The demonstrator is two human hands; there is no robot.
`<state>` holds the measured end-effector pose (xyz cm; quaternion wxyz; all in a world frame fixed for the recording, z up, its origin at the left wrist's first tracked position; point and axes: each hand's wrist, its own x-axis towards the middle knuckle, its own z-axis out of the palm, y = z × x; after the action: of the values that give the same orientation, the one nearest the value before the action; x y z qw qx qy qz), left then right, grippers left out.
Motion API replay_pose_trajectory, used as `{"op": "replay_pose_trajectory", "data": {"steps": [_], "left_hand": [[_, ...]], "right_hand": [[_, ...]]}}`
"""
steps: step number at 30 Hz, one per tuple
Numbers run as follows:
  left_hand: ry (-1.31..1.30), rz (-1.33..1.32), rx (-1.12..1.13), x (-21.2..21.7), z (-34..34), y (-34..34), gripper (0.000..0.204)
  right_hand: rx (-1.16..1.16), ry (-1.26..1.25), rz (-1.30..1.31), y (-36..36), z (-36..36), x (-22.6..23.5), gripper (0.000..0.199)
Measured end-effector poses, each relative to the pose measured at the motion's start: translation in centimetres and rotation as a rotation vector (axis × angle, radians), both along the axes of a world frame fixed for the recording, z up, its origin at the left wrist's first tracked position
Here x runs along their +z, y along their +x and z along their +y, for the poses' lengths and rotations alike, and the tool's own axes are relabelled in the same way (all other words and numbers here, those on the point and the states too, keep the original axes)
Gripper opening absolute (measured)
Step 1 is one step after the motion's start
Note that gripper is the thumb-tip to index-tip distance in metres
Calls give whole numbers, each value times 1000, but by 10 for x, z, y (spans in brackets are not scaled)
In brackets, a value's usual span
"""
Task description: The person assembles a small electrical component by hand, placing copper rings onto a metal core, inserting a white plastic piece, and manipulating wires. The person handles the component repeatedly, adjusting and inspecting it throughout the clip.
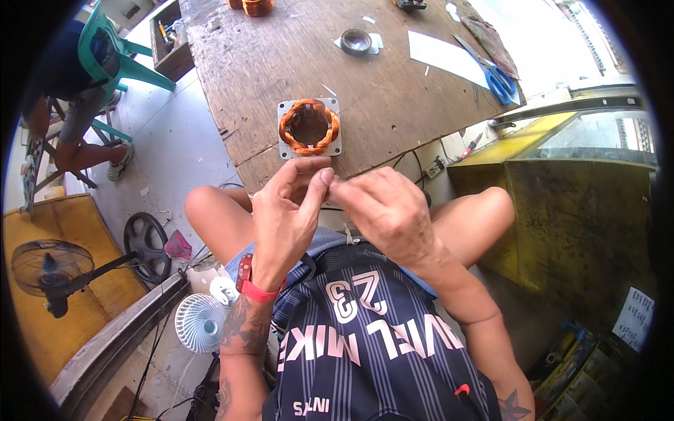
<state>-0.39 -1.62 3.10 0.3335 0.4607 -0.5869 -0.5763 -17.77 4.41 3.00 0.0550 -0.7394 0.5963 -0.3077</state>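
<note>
A square grey metal stator with orange copper windings (309, 127) lies near the front edge of the worn wooden table (267, 63). Just below it, over the table's edge, my left hand (288, 210) and my right hand (382, 210) meet with their fingertips pinched together. Whatever they pinch is too small to make out. My left wrist wears a red band. Both hands sit above my bare knees.
Blue-handled scissors (497, 76), a white sheet (442, 56) and a grey ring (356, 41) lie farther back on the table. A yellow-green cabinet (576, 189) stands right. Two fans (200, 321), a wheel (146, 245) and a seated person on a green chair (105, 56) are left.
</note>
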Motion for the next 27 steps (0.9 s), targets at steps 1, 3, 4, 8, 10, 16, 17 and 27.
{"op": "replay_pose_trajectory", "data": {"steps": [1, 3, 4, 8, 10, 16, 17, 27], "left_hand": [[50, 2, 23, -1, 0, 2, 27], [132, -39, 86, 0, 3, 8, 29], [197, -4, 32, 2, 8, 13, 26], [282, 44, -81, 5, 17, 23, 28], [181, 230, 39, -2, 10, 19, 29], [158, 178, 61, -16, 0, 13, 29], [158, 179, 101, -14, 5, 15, 29], [150, 109, -11, -2, 4, 11, 31]], "right_hand": [[-50, -54, 31, 0, 0, 1, 30], [-149, 188, -388, 1, -2, 2, 25], [-102, 314, -619, 0, -6, 1, 25], [93, 301, -585, -3, -10, 1, 23], [139, 80, -246, -3, -7, 3, 19], [30, 174, -372, -2, 1, 5, 20], [24, 276, -569, -2, 0, 4, 20], [81, 2, 4, 0, 2, 8, 24]]}}
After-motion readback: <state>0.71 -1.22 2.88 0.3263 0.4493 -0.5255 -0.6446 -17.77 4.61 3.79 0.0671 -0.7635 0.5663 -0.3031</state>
